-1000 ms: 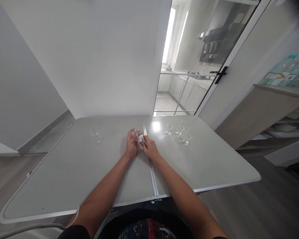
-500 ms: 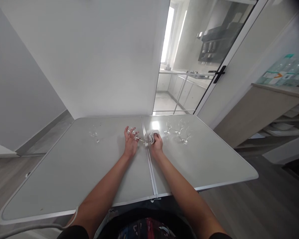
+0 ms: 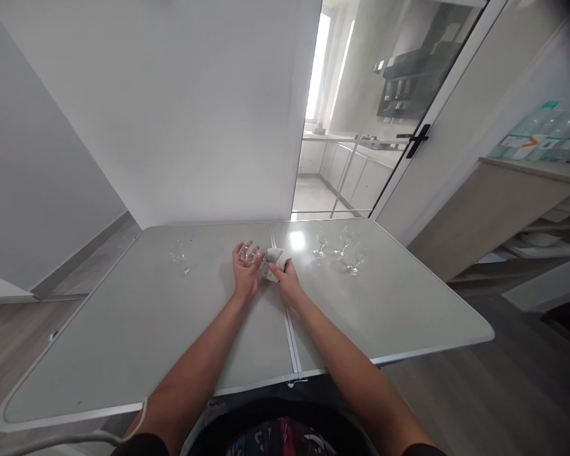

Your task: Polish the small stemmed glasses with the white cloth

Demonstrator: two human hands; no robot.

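A clear stemmed glass (image 3: 249,253) lies tilted in my left hand (image 3: 245,273), its bowl cupped by the fingers. My right hand (image 3: 287,277) grips a whitish cloth (image 3: 276,256), which is wrapped about the stem and foot end of the glass and hides most of it. Both hands are close together above the table, near its middle seam. To the right, several similar glasses (image 3: 344,244) stand on the table. One more glass (image 3: 178,253) is on the left side.
The grey folding table (image 3: 123,329) has a metal rim and a central seam. Behind it are a white wall and a glass door (image 3: 351,126) with a black handle. At the right, bottles (image 3: 536,133) stand on a wooden shelf. A pale cable (image 3: 99,437) runs by my left forearm.
My right hand has moved left with the cloth, which now covers the stem and foot of the glass. My left hand has shifted slightly left.
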